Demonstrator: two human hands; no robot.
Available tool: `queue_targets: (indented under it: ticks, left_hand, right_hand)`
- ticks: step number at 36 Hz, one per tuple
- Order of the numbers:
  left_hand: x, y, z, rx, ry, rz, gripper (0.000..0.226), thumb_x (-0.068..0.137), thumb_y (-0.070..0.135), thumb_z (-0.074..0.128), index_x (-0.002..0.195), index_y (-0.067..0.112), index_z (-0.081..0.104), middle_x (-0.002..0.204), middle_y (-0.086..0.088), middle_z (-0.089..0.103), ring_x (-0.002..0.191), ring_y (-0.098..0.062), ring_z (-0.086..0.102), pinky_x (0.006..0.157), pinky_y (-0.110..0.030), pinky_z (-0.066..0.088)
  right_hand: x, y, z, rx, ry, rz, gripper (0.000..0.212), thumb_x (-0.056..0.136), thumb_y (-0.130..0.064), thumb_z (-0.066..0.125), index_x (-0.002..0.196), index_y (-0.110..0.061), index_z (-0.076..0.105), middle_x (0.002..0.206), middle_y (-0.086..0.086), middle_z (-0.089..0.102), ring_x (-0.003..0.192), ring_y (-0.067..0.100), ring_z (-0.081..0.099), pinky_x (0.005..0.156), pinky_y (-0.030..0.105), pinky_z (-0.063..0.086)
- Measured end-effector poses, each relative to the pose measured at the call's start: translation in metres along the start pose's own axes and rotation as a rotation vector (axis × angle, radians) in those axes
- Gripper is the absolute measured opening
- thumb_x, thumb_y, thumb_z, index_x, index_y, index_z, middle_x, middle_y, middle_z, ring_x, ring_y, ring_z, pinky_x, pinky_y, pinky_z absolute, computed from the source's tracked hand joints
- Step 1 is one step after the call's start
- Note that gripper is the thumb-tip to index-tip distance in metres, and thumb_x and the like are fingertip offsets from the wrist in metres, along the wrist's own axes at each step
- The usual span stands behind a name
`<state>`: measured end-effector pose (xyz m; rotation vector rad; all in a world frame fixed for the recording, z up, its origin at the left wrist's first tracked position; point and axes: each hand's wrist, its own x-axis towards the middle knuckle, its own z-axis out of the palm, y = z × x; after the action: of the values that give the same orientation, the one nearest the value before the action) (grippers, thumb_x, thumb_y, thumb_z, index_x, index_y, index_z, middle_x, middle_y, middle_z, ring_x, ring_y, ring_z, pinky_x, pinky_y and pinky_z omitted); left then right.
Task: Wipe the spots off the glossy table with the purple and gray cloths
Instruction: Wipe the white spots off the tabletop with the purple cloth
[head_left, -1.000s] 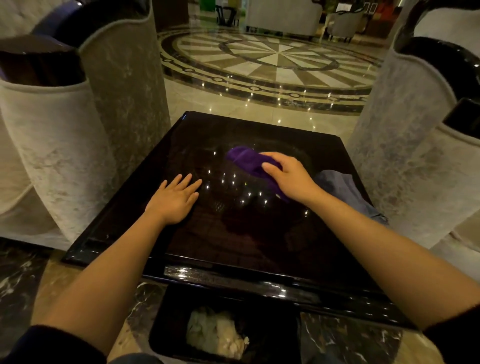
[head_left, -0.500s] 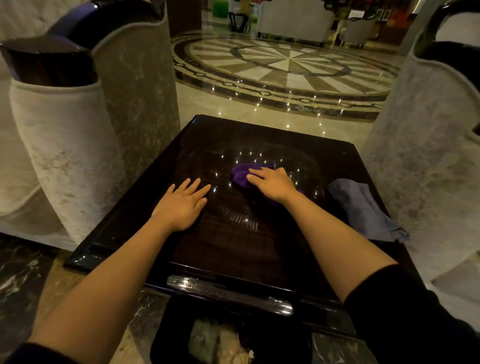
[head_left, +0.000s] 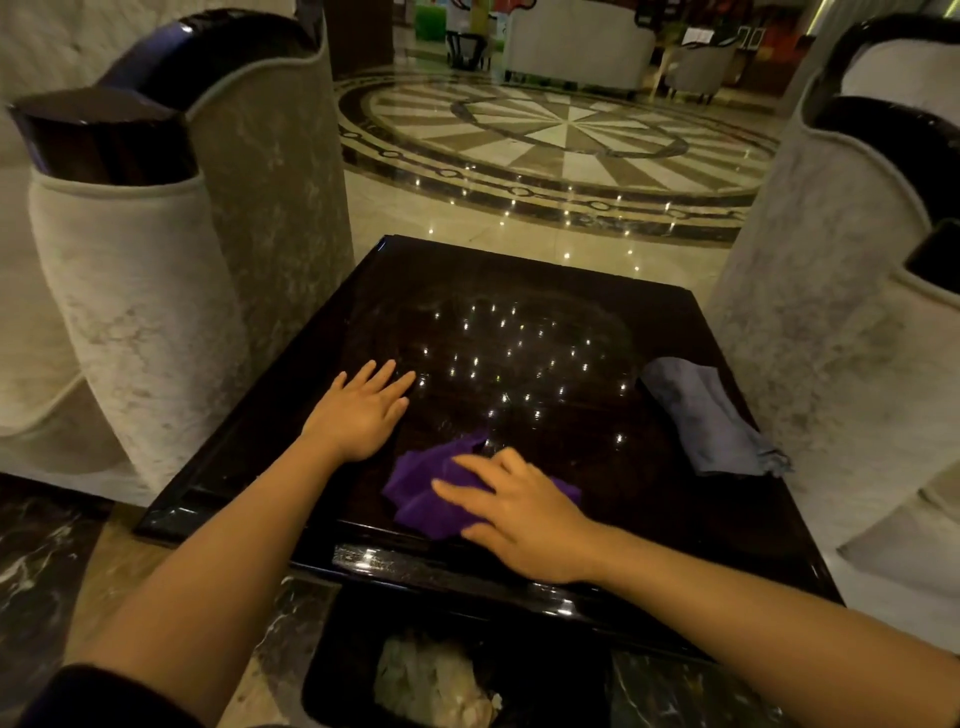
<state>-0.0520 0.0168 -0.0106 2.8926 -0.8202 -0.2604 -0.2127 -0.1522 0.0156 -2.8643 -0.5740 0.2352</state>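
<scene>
The glossy black square table (head_left: 519, 291) fills the middle of the view and mirrors many small ceiling lights. My right hand (head_left: 524, 512) lies flat on the crumpled purple cloth (head_left: 426, 486), pressing it onto the table near the front edge. My left hand (head_left: 361, 413) rests flat on the bare tabletop to the left, fingers apart, holding nothing. The gray cloth (head_left: 711, 421) lies bunched by the table's right edge, away from both hands. Spots are too faint to make out among the reflections.
Pale upholstered armchairs with dark glossy tops stand close on the left (head_left: 140, 291) and right (head_left: 852, 312) of the table. A black waste bin (head_left: 441, 680) with crumpled paper sits on the floor below the front edge. Patterned marble floor (head_left: 561, 135) stretches beyond.
My right hand has dragged the purple cloth from the table's middle back toward the front edge. My left hand has stayed planted in place. The gray cloth has not moved.
</scene>
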Motion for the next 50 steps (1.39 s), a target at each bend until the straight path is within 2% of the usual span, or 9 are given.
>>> queue_targets:
  ticks: [6, 11, 19, 24, 29, 33, 44, 46, 50]
  left_hand:
    - [0.001, 0.004, -0.002, -0.003, -0.005, -0.004, 0.049, 0.097, 0.038, 0.016, 0.145, 0.028, 0.008, 0.157, -0.003, 0.004, 0.144, -0.022, 0.000, 0.116, -0.044, 0.004]
    - [-0.001, -0.002, -0.001, 0.001, -0.009, -0.019, 0.049, 0.097, 0.039, 0.016, 0.145, 0.028, 0.008, 0.157, -0.002, 0.004, 0.144, -0.021, 0.000, 0.116, -0.044, 0.003]
    - [0.002, -0.002, 0.000, -0.005, -0.028, -0.026, 0.049, 0.097, 0.039, 0.015, 0.144, 0.030, 0.007, 0.157, -0.001, 0.003, 0.144, -0.020, -0.001, 0.116, -0.044, 0.003]
    - [0.001, -0.001, 0.001, -0.008, -0.021, -0.030, 0.049, 0.097, 0.040, 0.015, 0.144, 0.030, 0.006, 0.157, 0.000, 0.001, 0.144, -0.020, -0.002, 0.116, -0.043, 0.003]
    - [0.002, -0.001, 0.001, -0.009, -0.015, -0.031, 0.049, 0.097, 0.040, 0.015, 0.144, 0.032, 0.005, 0.157, 0.001, 0.000, 0.144, -0.017, -0.004, 0.117, -0.042, 0.002]
    - [0.004, 0.000, 0.001, -0.019, -0.010, -0.036, 0.049, 0.097, 0.041, 0.016, 0.144, 0.033, 0.006, 0.157, 0.003, 0.000, 0.144, -0.016, -0.004, 0.118, -0.041, 0.001]
    - [0.005, -0.001, 0.000, -0.047, 0.017, -0.014, 0.047, 0.097, 0.040, 0.019, 0.143, 0.035, 0.010, 0.157, 0.005, 0.003, 0.143, -0.014, -0.004, 0.116, -0.037, 0.001]
    - [0.005, -0.002, 0.002, -0.047, 0.034, -0.012, 0.047, 0.097, 0.041, 0.019, 0.143, 0.036, 0.011, 0.156, 0.005, 0.004, 0.143, -0.014, -0.004, 0.116, -0.037, 0.001]
    - [0.006, -0.002, 0.002, -0.063, 0.041, -0.009, 0.047, 0.096, 0.042, 0.018, 0.143, 0.037, 0.011, 0.156, 0.006, 0.005, 0.143, -0.014, -0.003, 0.116, -0.037, 0.000]
  right_hand:
    - [-0.029, -0.015, 0.001, 0.020, -0.019, -0.122, 0.046, 0.092, -0.026, 0.043, 0.137, -0.027, 0.030, 0.151, 0.007, 0.022, 0.120, 0.027, 0.029, 0.102, 0.043, 0.032]
    - [-0.037, -0.019, -0.005, 0.226, -0.014, -0.163, 0.039, 0.091, -0.020, 0.047, 0.130, -0.020, 0.044, 0.145, 0.004, 0.035, 0.117, 0.022, 0.034, 0.104, 0.035, 0.032]
    - [-0.036, 0.007, -0.056, 0.351, 0.233, -0.077, 0.033, 0.087, -0.005, 0.053, 0.119, -0.009, 0.055, 0.134, 0.013, 0.049, 0.117, 0.025, 0.043, 0.095, 0.012, 0.022]
    - [-0.023, 0.044, -0.090, 0.263, 0.370, -0.012, 0.032, 0.085, -0.002, 0.054, 0.117, -0.004, 0.056, 0.129, 0.017, 0.053, 0.114, 0.012, 0.039, 0.091, 0.014, 0.021]
    - [0.003, 0.113, -0.109, 0.182, 0.501, 0.216, 0.034, 0.087, -0.007, 0.051, 0.121, -0.011, 0.053, 0.131, 0.013, 0.052, 0.119, 0.029, 0.042, 0.095, 0.018, 0.021]
    - [0.026, 0.172, -0.117, 0.184, 0.617, 0.332, 0.030, 0.086, -0.005, 0.051, 0.116, -0.007, 0.057, 0.123, 0.016, 0.059, 0.116, 0.031, 0.050, 0.107, 0.045, 0.033]
    - [0.057, 0.259, -0.097, 0.206, 0.919, 0.818, 0.027, 0.086, -0.012, 0.052, 0.112, -0.010, 0.045, 0.119, 0.024, 0.053, 0.115, 0.040, 0.043, 0.099, 0.056, 0.037]
    - [0.064, 0.269, -0.087, 0.202, 0.884, 0.919, 0.024, 0.086, -0.014, 0.053, 0.107, -0.008, 0.045, 0.121, 0.025, 0.049, 0.116, 0.042, 0.039, 0.098, 0.056, 0.036]
    - [0.070, 0.281, -0.071, 0.226, 0.594, 1.055, 0.025, 0.088, -0.020, 0.052, 0.109, -0.010, 0.044, 0.127, 0.026, 0.044, 0.120, 0.043, 0.033, 0.098, 0.053, 0.032]
